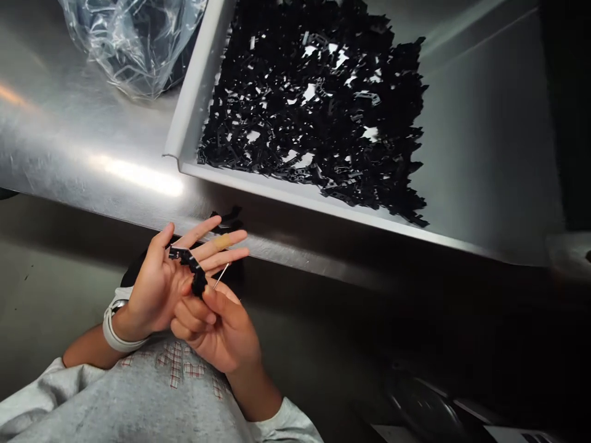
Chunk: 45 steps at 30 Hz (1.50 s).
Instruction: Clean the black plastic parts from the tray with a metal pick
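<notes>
My left hand [159,289] is raised with its fingers stretched out, a plaster on one finger, and its thumb rests against a small black plastic part [188,266] lying across the fingers. My right hand [215,323] is closed below it, pinching the lower end of that black part together with a thin metal pin [220,275] that sticks up between the fingers. Both hands hover just in front of the metal table's front edge [286,252]. A white band sits on my left wrist.
A white tray [196,92] on the steel table holds a heap of many small black plastic parts [318,104]. A crumpled clear plastic bag [133,43] lies at the back left. A few black parts [227,216] rest by the table edge. Dark floor lies below.
</notes>
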Motion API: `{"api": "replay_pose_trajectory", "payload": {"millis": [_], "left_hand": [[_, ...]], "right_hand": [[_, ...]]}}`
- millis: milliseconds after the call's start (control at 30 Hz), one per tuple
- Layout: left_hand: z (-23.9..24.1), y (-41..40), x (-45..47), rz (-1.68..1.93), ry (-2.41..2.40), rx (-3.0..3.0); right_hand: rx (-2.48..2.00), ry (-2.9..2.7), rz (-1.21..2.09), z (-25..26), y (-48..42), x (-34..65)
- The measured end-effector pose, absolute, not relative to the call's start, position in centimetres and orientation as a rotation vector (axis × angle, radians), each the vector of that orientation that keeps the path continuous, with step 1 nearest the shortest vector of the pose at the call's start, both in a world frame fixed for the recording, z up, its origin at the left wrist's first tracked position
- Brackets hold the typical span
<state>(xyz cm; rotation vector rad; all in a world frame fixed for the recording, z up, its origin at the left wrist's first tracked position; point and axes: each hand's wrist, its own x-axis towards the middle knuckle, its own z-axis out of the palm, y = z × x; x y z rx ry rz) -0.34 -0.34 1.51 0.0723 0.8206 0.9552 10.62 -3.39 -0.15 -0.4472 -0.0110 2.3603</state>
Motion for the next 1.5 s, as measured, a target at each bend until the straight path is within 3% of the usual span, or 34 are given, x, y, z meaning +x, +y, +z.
{"api": "replay_pose_trajectory", "payload": {"millis": [167,333,467,833,1033,1267,1500], "left_hand": [[1.7,0.5,-0.4,1.017,0.777,-0.092],[1.4,0.7,0.7,1.103,0.779,-0.262],[1.3,0.7,1.2,1.148,0.74,-0.273],[1.7,0.7,1.3,1.268,0.654,-0.28],[1.6,0.3,1.2,1.233,0.615,-0.291],[1.5,-0.1,0.9,1.21,0.589,-0.24],[1.7,-0.3,1.0,1.136,0.595,-0.17]], "right_hand": [[-0.844,-0.424,2.291,-0.4,-3.3,11.6],[-1.337,-1.243,1.732,0.3,-3.1,13.4],[-1.467,-1.457,1.476,0.9,-3.5,13.7],[-1.35,-1.479,1.434,0.1,-4.1,12.4],[-1.4,-1.589,0.96,0.5,-3.5,12.7],[-1.405,-1.776,0.771,0.8,-2.4,13.0],[-1.164,-2.098,0.144,0.6,-2.1,13.2]]}}
